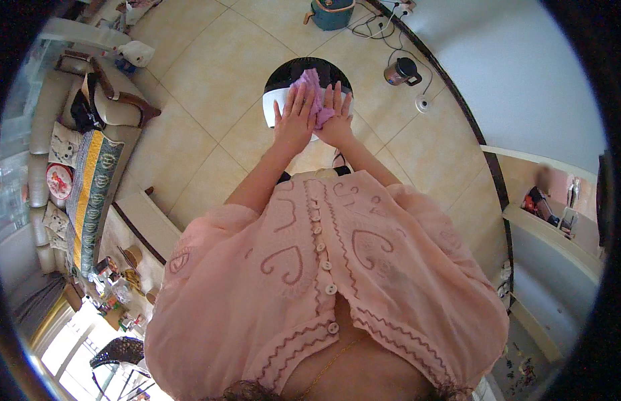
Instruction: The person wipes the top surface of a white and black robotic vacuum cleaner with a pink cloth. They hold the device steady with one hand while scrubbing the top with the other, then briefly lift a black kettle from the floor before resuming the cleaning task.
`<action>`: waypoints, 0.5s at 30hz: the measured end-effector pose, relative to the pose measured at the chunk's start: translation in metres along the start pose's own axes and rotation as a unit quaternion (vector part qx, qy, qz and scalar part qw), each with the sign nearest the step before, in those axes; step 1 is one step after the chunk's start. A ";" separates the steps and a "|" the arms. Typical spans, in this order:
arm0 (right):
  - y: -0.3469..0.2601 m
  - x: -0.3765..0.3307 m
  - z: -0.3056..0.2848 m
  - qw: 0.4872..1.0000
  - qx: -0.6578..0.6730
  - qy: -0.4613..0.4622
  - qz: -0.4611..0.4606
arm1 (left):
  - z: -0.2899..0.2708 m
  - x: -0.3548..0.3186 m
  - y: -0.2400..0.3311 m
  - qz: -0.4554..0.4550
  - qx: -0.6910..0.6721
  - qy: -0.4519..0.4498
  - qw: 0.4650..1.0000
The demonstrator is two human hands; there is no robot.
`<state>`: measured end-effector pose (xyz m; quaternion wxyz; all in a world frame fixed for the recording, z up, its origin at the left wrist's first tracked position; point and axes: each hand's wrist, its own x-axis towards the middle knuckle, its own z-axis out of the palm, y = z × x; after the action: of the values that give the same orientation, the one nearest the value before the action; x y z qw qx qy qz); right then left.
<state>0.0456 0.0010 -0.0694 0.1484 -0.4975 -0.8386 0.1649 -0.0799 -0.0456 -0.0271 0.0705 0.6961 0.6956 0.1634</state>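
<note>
Head view, looking straight down the front of a person in a pink embroidered blouse [324, 267]. Both hands are reaching forward over a round appliance with a white body and black top [278, 100] that is standing on the tiled floor [203, 73]. The left hand [294, 120] is lying flat, fingers spread wide and pointing away from the body. The right hand [337, 117] is likewise flat and open beside it, and a lilac cloth [312, 93] is being pressed between and under the two palms; neither hand is closing into a grip. The cloth is resting on the near part of the appliance's top, bunched upward between the hands. Judged from this posture, the wiping is being done best by keeping the palms flat, spreading the cloth from its bunch, and bearing down evenly so the light appliance is not sliding on the tiles. A sofa [90, 154] is standing at the left; a dark kettle [401, 70] and cables are lying near the wall.
</note>
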 end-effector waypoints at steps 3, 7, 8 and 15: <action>0.000 0.000 -0.001 1.000 0.019 -0.008 0.011 | -0.006 -0.020 0.003 -0.008 0.011 -0.028 1.000; 0.013 0.002 0.013 0.998 -0.004 0.026 -0.057 | -0.001 -0.020 0.003 -0.008 0.001 -0.009 1.000; 0.023 0.002 0.024 0.993 -0.033 0.059 -0.100 | 0.003 -0.012 0.001 -0.007 0.015 -0.007 1.000; 0.015 0.005 0.023 0.994 0.033 0.054 -0.093 | 0.013 0.040 -0.011 -0.053 0.044 0.009 0.998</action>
<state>0.0454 0.0090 -0.0960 0.2243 -0.4201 -0.8663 0.1508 -0.0869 -0.0045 -0.0375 0.0420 0.6595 0.7384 0.1347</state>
